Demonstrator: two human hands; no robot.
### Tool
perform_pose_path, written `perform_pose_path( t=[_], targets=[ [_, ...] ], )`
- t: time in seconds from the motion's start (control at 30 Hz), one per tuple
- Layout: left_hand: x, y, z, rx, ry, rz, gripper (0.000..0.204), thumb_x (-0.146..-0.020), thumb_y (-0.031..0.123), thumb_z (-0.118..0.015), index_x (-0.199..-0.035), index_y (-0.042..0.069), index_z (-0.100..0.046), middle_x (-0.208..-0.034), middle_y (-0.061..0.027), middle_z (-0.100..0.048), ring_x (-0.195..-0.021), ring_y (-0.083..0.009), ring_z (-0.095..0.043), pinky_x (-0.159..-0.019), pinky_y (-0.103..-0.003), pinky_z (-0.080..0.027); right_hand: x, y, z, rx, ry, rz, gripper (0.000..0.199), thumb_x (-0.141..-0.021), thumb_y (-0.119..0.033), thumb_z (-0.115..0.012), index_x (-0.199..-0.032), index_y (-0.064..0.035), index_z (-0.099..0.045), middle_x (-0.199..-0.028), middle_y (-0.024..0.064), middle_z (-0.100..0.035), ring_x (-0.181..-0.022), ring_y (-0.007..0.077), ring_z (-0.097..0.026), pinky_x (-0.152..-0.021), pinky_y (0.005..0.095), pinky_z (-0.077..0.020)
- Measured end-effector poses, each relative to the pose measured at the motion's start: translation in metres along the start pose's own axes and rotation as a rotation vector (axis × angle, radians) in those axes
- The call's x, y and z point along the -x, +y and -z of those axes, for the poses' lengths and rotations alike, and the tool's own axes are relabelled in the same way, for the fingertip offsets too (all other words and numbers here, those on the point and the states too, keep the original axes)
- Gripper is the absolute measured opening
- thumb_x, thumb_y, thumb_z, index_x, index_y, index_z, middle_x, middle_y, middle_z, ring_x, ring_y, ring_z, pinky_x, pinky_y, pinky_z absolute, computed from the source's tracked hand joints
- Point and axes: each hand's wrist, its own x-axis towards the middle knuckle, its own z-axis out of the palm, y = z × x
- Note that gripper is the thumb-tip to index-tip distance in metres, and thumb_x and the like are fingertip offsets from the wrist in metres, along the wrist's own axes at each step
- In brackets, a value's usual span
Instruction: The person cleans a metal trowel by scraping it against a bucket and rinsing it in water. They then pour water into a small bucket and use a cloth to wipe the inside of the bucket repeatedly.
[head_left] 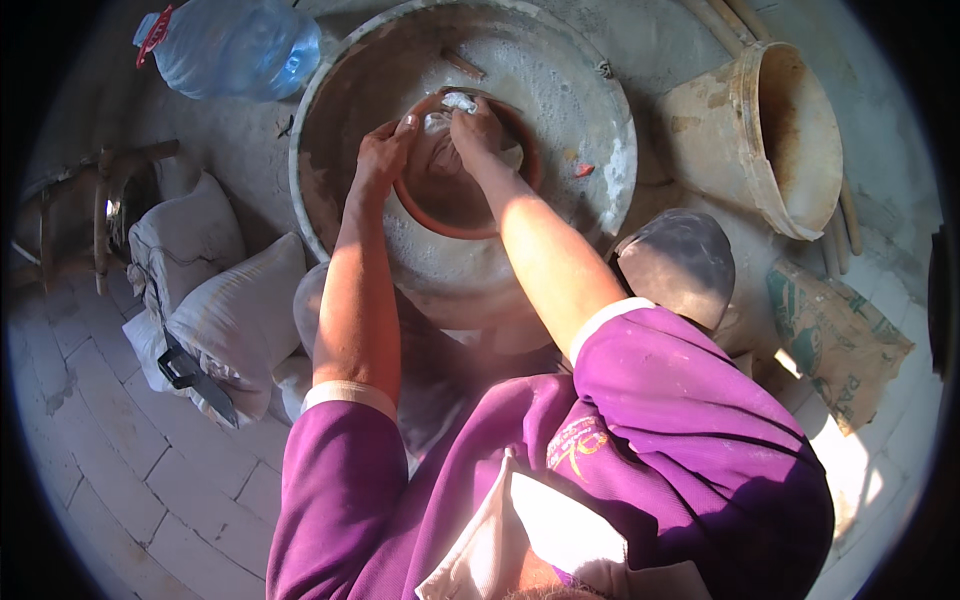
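A reddish-brown clay bowl point(462, 233) sits in a wide round basin point(628, 140) of cloudy, foamy water. My left hand point(384, 152) grips the bowl's left rim, thumb on top and the other fingers partly hidden. Bunched in my right hand point(476, 132) is a whitish, wet-looking rag point(459, 101), pressed toward the inside of the bowl near its far side. Loose folds of pale material spread below that hand; cloth or thin plastic, I cannot tell which. Within the basin, a brown stick-like piece point(462, 64) lies beyond the bowl and a small red scrap point(584, 170) to its right.
A clear bluish water jug point(240, 50) lies at the far left. White sacks point(240, 300) stand at left with a dark-handled knife point(196, 380) against them. On the right are a tilted stained bucket point(710, 130), wooden poles point(848, 222) and a crumpled brown paper sack point(838, 340).
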Motion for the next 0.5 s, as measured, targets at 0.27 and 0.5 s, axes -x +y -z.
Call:
perform_pose_path(
  t=[0.27, 0.5],
  targets=[
    [-0.013, -0.007, 0.001, -0.151, 0.049, -0.131, 0.044, -0.091, 0.037, -0.063, -0.111, -0.003, -0.067, -0.095, -0.0105, -0.069, -0.086, -0.0147, -0.061, -0.077, -0.03, -0.048, 0.015, 0.045, -0.05, 0.25, -0.385, 0.008, 0.034, -0.083, -0.022, -0.054, -0.107, -0.0034, -0.067, -0.113, 0.0212, -0.065, -0.108, 0.0349, -0.062, -0.091, 0.0422, -0.0482],
    [-0.022, -0.024, -0.017, 0.178, -0.027, -0.068, 0.048, -0.096, 0.04, -0.057, -0.114, -0.003, -0.065, -0.096, -0.0107, -0.068, -0.089, -0.0161, -0.06, -0.08, -0.03, -0.048, -0.037, 0.018, -0.021, -0.489, 0.094, -0.348, 0.029, -0.084, -0.019, -0.057, -0.095, 0.0058, -0.066, -0.095, 0.0189, -0.068, -0.089, 0.0286, -0.067, -0.075, 0.0387, -0.0538]
  ],
)
